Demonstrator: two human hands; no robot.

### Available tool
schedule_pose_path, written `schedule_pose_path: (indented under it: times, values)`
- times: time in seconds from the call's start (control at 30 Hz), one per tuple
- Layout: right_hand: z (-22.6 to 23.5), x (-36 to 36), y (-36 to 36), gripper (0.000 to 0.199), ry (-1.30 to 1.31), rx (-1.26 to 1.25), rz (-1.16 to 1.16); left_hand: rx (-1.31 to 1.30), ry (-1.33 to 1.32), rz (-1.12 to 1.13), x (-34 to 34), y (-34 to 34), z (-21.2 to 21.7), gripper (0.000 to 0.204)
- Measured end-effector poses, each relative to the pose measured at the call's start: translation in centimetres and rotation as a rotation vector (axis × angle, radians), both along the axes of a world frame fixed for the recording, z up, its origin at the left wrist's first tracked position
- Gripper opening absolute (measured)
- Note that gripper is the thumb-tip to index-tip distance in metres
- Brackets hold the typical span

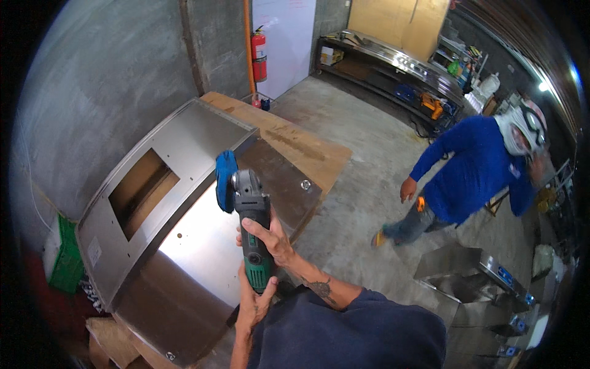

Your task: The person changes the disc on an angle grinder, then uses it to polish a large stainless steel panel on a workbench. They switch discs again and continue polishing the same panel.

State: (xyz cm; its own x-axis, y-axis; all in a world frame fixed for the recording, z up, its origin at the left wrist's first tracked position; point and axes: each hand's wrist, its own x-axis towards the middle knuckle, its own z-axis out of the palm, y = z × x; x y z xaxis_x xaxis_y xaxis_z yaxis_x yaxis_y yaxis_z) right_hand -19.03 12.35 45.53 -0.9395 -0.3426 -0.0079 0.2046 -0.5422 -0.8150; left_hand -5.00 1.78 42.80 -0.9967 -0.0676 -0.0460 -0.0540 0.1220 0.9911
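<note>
An angle grinder (252,237) with a green and dark grey body is held in both my hands. My right hand (270,237) is closed round its upper body, thumb across the front. Lower down, my left hand (251,304) grips the green rear end. The grinder's head carries a blue guard or cover (226,180) on its left side; the disc itself cannot be made out. Beneath and beyond the tool lies a large sheet-metal housing (203,237) with a rectangular cutout in its raised left panel. Whether the grinder touches the metal I cannot tell.
The housing rests on plywood (301,141). To the right stands a co-worker (467,166) in a blue top and head covering. Stainless metal parts (455,270) lie at lower right. A workbench (393,58) and a red fire extinguisher (259,58) are at the back; a green crate (66,258) sits left.
</note>
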Motion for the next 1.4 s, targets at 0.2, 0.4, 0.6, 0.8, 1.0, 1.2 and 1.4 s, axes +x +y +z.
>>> schedule_pose_path:
  times: [0.2, 0.4, 0.6, 0.8, 1.0, 1.2, 1.4]
  values:
    - [2.4, -0.2, -1.5, 0.068, 0.058, -0.059, 0.016, -0.082, 0.006, 0.033, -1.1, -1.1, 3.3, 0.086]
    - [1.9, -0.9, -1.0, 0.066, 0.023, -0.060, -0.065, -0.528, 0.289, 0.029, -1.1, -0.6, 2.5, 0.102]
    - [1.6, -1.1, -0.4, 0.065, 0.041, -0.045, -0.141, -0.652, 0.256, 0.019, -1.4, 0.4, 1.5, 0.108]
    - [1.1, -1.9, 0.9, 0.060, 0.015, -0.051, -0.226, -0.704, 0.234, -0.070, -2.7, 1.0, 1.4, 0.106]
    - [-1.0, -2.6, 1.4, 0.037, 0.001, 0.055, -0.274, -0.739, 0.235, -0.195, -2.9, 0.6, 1.5, 0.092]
    - [-2.2, -0.2, 5.6, 0.040, -0.062, 0.036, -0.256, -0.581, 0.360, -0.245, -1.6, 4.0, -1.2, 0.096]
    - [-3.2, -1.3, 6.8, 0.051, -0.135, 0.127, -0.250, -0.588, 0.486, -0.291, -2.4, 4.7, -2.6, 0.109]
